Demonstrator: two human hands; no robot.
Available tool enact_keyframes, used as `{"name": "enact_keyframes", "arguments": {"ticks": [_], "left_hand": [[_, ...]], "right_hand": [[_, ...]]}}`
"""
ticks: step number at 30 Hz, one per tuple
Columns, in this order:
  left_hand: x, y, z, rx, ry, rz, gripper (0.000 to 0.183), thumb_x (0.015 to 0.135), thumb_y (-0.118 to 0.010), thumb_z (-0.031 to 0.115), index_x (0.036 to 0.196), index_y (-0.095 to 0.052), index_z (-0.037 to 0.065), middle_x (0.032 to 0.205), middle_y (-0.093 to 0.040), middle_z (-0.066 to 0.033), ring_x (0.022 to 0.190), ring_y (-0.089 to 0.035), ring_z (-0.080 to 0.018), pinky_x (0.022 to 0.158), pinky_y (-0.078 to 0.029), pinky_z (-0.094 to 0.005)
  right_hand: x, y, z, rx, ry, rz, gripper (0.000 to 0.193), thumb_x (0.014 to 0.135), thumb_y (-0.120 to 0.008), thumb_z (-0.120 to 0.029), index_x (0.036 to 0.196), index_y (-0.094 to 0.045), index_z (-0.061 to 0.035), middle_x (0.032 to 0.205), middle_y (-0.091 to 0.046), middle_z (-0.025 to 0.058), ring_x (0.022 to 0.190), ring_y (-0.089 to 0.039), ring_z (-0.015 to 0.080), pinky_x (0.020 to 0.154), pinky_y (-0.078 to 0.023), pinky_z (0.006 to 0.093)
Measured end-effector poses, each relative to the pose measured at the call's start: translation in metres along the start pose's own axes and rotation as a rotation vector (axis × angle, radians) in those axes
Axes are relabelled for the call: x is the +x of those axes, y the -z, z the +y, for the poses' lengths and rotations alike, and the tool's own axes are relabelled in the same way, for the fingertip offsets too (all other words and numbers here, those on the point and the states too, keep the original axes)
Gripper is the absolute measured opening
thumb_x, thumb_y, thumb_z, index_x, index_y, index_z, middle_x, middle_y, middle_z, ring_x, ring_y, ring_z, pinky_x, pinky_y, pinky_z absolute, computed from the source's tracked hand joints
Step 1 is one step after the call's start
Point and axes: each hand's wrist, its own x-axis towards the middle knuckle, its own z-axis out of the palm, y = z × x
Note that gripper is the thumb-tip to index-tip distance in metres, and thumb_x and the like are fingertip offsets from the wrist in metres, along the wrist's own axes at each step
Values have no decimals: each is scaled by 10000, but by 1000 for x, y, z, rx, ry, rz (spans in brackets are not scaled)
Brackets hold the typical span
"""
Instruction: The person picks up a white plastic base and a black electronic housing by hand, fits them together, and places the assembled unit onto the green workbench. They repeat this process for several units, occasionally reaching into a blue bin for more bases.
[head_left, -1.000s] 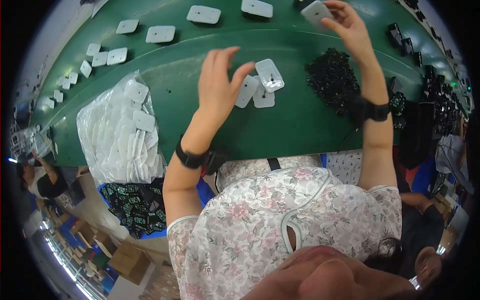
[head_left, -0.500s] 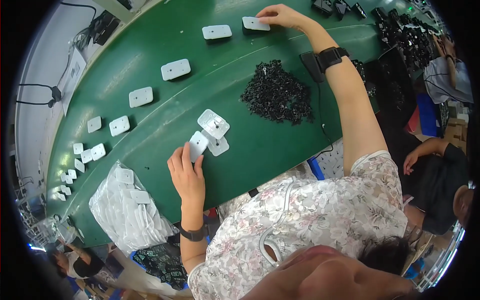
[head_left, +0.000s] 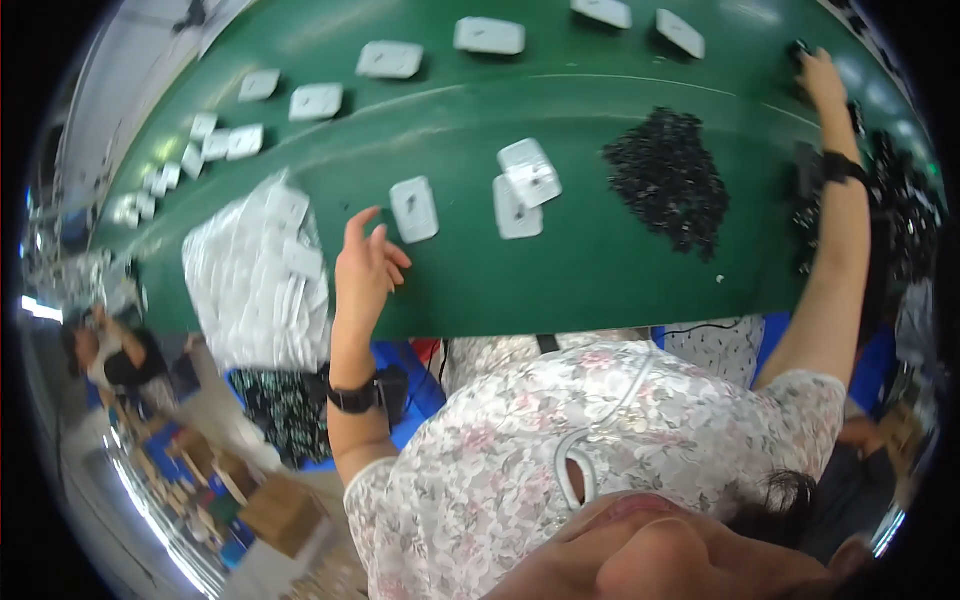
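Note:
My left hand (head_left: 365,268) is just off the table with its index finger out and the others loosely bent, holding nothing. Close to its fingertip lies a flat white plastic cover (head_left: 415,210) with rounded corners. Further right, another white cover (head_left: 530,172) overlaps a second white cover (head_left: 518,220). My right hand (head_left: 822,80) is stretched to the far right, its fingertips closed around a small black part (head_left: 799,50), partly hidden and blurred.
A heap of small black pieces (head_left: 672,180) lies right of centre on the green table (head_left: 600,290). White covers (head_left: 390,60) line the far side. At left sits a clear bag of white covers (head_left: 255,285). Black parts (head_left: 895,210) crowd the right end.
My view has turned to the right. My left hand has let go of a white cover, which now lies flat. My right hand has left a far white cover for a black part.

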Motion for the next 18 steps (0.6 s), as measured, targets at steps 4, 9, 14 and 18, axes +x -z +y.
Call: {"name": "enact_keyframes", "arguments": {"ticks": [4,9,14,18], "left_hand": [[11,-1,-3,531,-252,216,303,932,-484,59,1229,-533,87,960,-651,-121,783,-607,-292,667,-471,-402],[25,-18,-7,702,-825,306,434,827,-606,77,1256,-540,95,1164,-581,-90,1053,-545,-300,836,-455,-432],[16,-46,17,818,-242,310,612,728,-740,218,1260,-497,38,1090,-564,-98,1018,-537,-292,824,-443,-410],[19,-63,-6,700,-405,414,608,730,-738,182,1260,-483,26,1056,-556,-90,997,-534,-289,854,-424,-409]], "right_hand": [[9,-79,94,70,53,-80,497,846,-671,-407,1187,-550,-67,1089,-613,260,999,-581,445,844,-482,528],[-15,-142,115,530,-67,-193,426,847,-706,-382,970,-424,-87,811,-570,125,637,-584,298,428,-466,381],[-35,-134,96,515,10,-40,662,846,-709,-363,1371,-419,-83,1218,-619,131,1135,-592,241,952,-438,325],[-33,-84,33,1220,-52,41,462,939,-622,-314,1280,-557,-10,1199,-623,96,1079,-611,182,935,-464,292]]}}
